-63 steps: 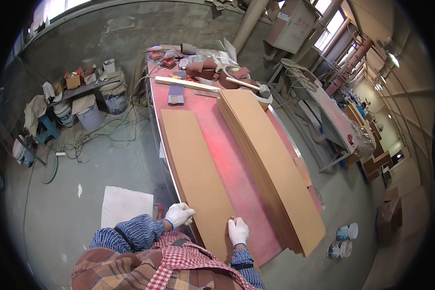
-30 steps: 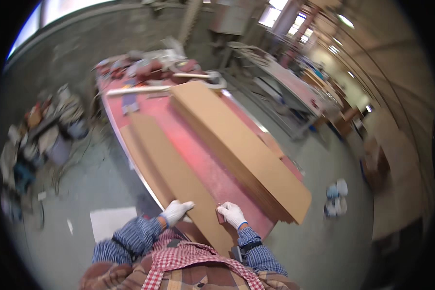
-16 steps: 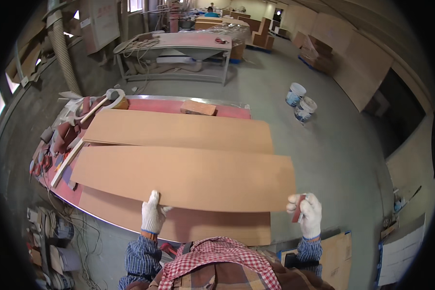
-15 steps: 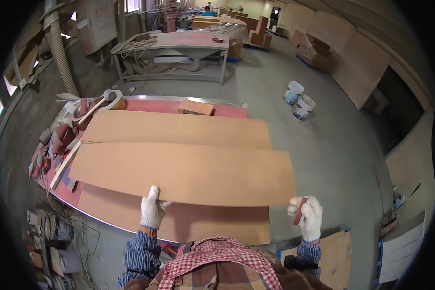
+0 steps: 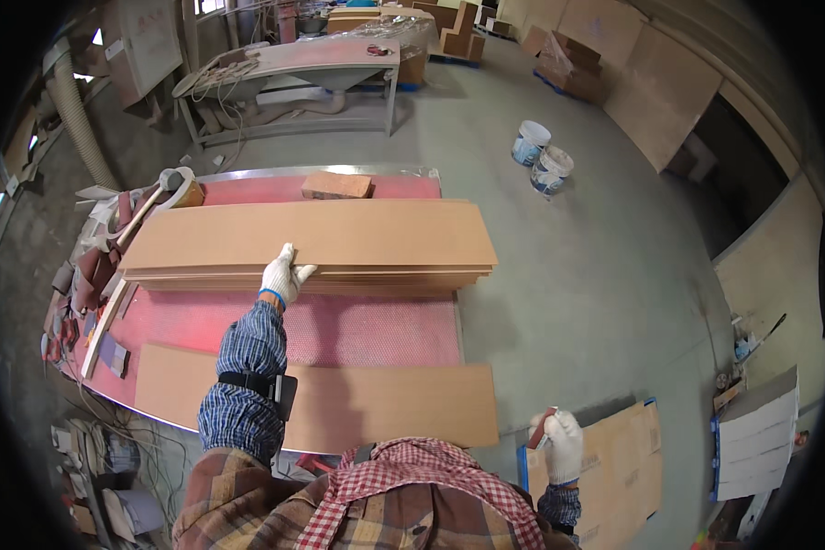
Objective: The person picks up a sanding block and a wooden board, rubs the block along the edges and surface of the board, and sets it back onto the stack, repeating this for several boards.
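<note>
My left hand (image 5: 286,275), in a white knit glove, grips the near edge of a long tan board (image 5: 330,234), thumb on top. That board lies on a stack of similar boards (image 5: 403,281) toward the far side of the red-topped table (image 5: 376,330). My right hand (image 5: 564,447), also gloved, is closed on a small reddish-brown piece of sandpaper (image 5: 543,428), low at the right and away from the boards. Another flat tan board (image 5: 412,403) rests along the table's near edge.
A brick-like block (image 5: 336,185) sits behind the stack. Sandpaper scraps (image 5: 92,278) and a wooden strip (image 5: 106,328) crowd the table's left end. Two buckets (image 5: 551,171) stand on the floor at the right. Flat cardboard (image 5: 619,472) lies near my right hand.
My left hand has moved farther away with the board, which now lies on the far stack. My right hand has left the board's right end and come down nearer my body, still holding the sandpaper.
</note>
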### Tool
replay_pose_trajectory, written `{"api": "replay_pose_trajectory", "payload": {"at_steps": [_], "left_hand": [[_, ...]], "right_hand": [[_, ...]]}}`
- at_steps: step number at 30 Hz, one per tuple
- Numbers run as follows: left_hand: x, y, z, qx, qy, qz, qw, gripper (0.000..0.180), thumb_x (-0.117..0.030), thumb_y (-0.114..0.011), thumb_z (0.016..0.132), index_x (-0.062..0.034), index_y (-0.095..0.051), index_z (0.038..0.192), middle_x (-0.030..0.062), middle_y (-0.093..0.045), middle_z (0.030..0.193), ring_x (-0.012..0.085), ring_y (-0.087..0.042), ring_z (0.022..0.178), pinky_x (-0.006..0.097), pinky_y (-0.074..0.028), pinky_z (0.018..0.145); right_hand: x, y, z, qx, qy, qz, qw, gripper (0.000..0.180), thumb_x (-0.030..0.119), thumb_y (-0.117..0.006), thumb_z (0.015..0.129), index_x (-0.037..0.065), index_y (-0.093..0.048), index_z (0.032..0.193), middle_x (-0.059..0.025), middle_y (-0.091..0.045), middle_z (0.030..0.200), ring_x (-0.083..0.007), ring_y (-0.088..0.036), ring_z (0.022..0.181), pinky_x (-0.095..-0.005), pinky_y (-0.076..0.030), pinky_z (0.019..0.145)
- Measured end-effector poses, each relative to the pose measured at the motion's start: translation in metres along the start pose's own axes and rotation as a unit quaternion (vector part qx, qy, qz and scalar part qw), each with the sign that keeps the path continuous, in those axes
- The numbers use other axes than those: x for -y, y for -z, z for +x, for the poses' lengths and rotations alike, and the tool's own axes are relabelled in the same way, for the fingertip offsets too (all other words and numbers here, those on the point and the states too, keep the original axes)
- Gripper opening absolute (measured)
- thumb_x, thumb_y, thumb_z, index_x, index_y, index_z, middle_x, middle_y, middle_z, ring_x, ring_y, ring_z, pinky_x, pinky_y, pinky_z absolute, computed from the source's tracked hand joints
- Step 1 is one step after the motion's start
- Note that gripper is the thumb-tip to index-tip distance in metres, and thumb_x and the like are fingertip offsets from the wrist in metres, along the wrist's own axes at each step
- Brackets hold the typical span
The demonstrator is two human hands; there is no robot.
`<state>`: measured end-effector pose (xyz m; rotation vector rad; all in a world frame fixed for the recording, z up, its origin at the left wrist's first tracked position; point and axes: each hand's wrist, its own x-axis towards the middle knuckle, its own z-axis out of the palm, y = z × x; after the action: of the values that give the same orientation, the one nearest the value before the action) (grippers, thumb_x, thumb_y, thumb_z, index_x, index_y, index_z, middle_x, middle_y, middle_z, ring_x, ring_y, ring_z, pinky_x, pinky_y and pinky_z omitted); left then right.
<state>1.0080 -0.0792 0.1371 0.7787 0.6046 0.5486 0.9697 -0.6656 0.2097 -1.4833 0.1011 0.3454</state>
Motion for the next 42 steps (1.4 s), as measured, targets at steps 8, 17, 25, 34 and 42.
{"api": "replay_pose_trajectory", "payload": {"at_steps": [8,17,25,34,42], "left_hand": [[-0.026,0.021,0.001,0.045,0.166,0.122,0.977,0.026,-0.039,-0.051,0.101,-0.0143,-0.057,0.100,0.0078,-0.060,0.072,0.0185,-0.060,0.059,0.028,-0.051,0.050],[-0.028,0.011,-0.062,-0.087,0.118,0.298,0.943,0.045,-0.050,-0.060,0.093,-0.0094,-0.050,0.076,0.0016,-0.050,0.061,0.0159,-0.050,0.047,0.029,-0.045,0.046],[0.042,0.144,-0.225,-0.218,-0.097,0.786,0.570,0.063,-0.046,-0.070,0.079,0.0001,-0.058,0.121,0.0248,-0.062,0.113,0.0410,-0.061,0.106,0.044,-0.051,0.089],[0.089,0.140,-0.319,-0.216,0.070,0.779,0.584,0.104,-0.036,-0.088,0.058,0.0083,-0.036,0.136,0.0294,-0.041,0.133,0.0433,-0.040,0.126,0.044,-0.040,0.106],[0.091,0.126,-0.316,-0.230,0.068,0.772,0.588,0.096,-0.032,-0.086,0.059,0.0039,-0.039,0.135,0.0267,-0.044,0.130,0.0419,-0.043,0.125,0.044,-0.042,0.105]], "right_hand": [[-0.003,-0.002,0.015,0.029,0.000,-0.190,0.981,0.016,0.014,-0.056,0.091,0.002,-0.061,0.080,-0.0006,-0.060,0.069,-0.0074,-0.054,0.063,-0.0247,-0.044,0.059],[-0.031,-0.004,0.091,0.147,0.156,-0.447,0.868,0.023,0.024,-0.063,0.089,0.003,-0.057,0.082,-0.0153,-0.058,0.069,-0.0335,-0.057,0.064,-0.0418,-0.045,0.061],[-0.066,0.000,0.187,0.294,0.284,-0.623,0.667,0.021,0.029,-0.059,0.089,0.009,-0.057,0.088,-0.0148,-0.061,0.085,-0.0358,-0.062,0.078,-0.0476,-0.050,0.065],[-0.074,-0.009,0.228,0.460,0.409,-0.627,0.477,0.015,0.026,-0.060,0.089,0.011,-0.058,0.091,-0.0110,-0.060,0.083,-0.0300,-0.063,0.075,-0.0435,-0.052,0.061],[-0.080,-0.020,0.233,0.498,0.414,-0.621,0.441,0.014,0.024,-0.060,0.089,0.010,-0.058,0.090,-0.0112,-0.061,0.084,-0.0296,-0.063,0.076,-0.0429,-0.053,0.063]]}}
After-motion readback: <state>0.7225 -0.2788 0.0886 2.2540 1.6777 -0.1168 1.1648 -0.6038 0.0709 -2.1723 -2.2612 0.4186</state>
